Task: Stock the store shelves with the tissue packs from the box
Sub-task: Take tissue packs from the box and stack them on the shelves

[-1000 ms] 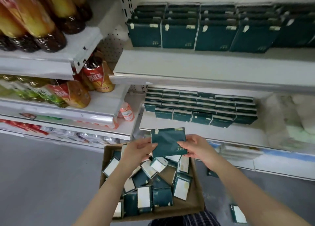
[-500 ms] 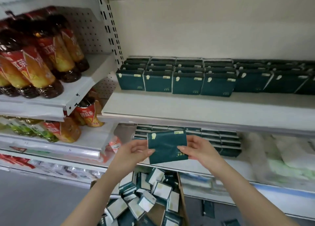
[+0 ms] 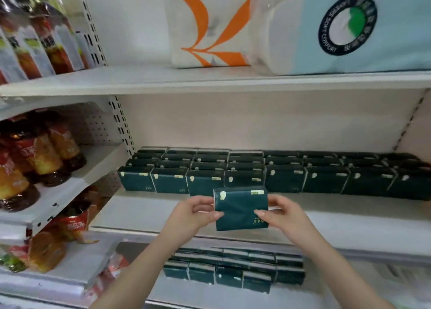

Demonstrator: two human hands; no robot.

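Tissue pack [image 3: 241, 207] is upright, broad dark-green face toward the cam, long axis running left-right and near level. Pale sticker sits top-left, small label top-right, gold print bottom-right.

Shelves: the middle shelf [image 3: 151, 213] carries rows of packs [image 3: 284, 178] of the same kind, standing on edge, several deep, faces fwd, across most of its width; the front strip of the board is bare. The lower shelf [image 3: 349, 250] has a smaller block of packs [image 3: 233, 271], also several deep. The top shelf [image 3: 140, 80] holds two big soft bags, one w/ an orange mark [image 3: 210, 29], one pale blue w/ a round logo [image 3: 363, 29]. The bay to the left has drink bottles [image 3: 46, 154] on its shelves.

The held pack hangs in the air over the bare front strip of the middle shelf, just in front of the front row and overlapping it in view; can't tell if it touches that row.

L hand [image 3: 193, 213] pinches the pack's left edge: thumb tip on the front face about mid-height, other fingers curled behind. R hand [image 3: 283, 215] pinches the right edge: thumb tip on the front face low down, fingers wrapped round the side and back. So the pack sits btwn both hands, its middle clear of the fingers.
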